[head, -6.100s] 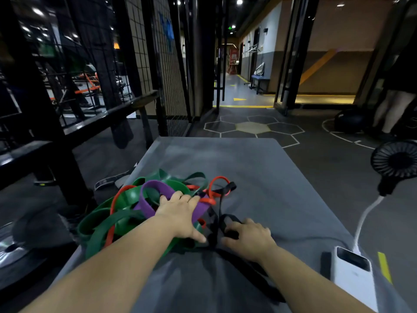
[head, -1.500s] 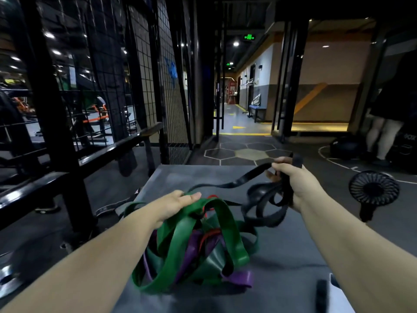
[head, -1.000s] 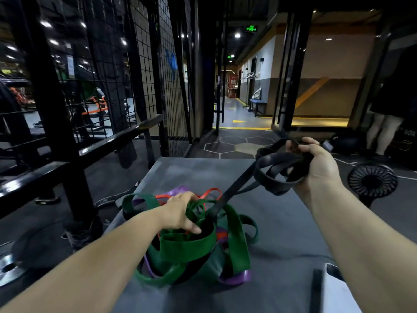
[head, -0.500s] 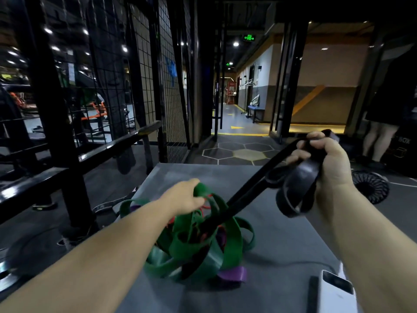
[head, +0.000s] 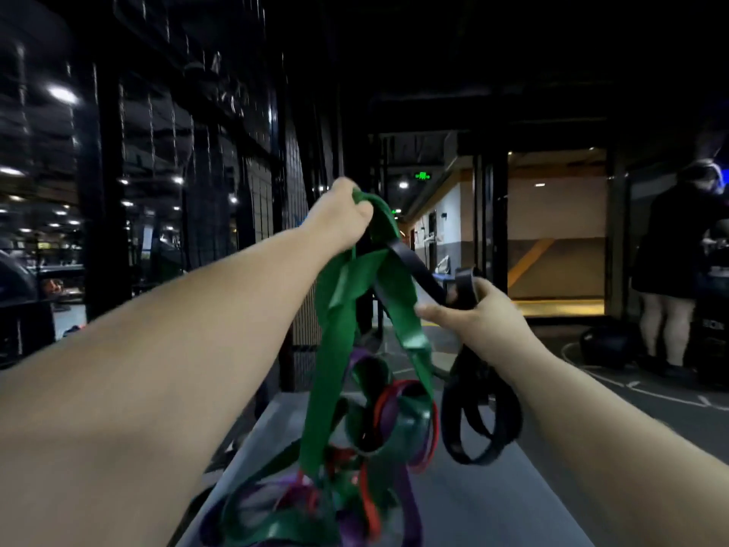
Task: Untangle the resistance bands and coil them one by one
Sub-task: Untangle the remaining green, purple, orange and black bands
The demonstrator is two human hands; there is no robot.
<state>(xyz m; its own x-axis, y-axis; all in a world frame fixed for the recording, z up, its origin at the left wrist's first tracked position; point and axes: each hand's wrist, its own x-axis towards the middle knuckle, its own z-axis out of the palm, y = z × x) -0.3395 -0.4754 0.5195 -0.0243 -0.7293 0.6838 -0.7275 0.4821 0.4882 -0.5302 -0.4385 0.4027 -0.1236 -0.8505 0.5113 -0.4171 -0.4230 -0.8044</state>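
1. Hands in view: 2. Left hand (head: 340, 219) is high, out toward the table's (head: 493, 507) far end, fingers clenched in a fist round the top fold of the green band (head: 335, 349)
2. Right hand (head: 483, 319) is lower and to the right, fingers wrapped round the black band (head: 479, 420); thumb stretched left toward a green strand, contact cannot be told
3. Black band: 1 counted. One taut strand runs from the right hand up to the green fold just under the left fist; its loops (about 3, blurred) hang below the right hand
4. Green: 2 wide strands drop from the left fist into the tangle (head: 378, 428); one band or more, cannot tell
5. Red band (head: 371, 507): thin, at least 1. Purple band (head: 408, 503): at least 1. Both are wound through the tangle's lower half
6. The tangle's foot rests on the table by its left edge, near end; motion blur there
7. Background: 1 person (head: 670, 262) standing far right; 1 green sign (head: 422, 176) over the corridor
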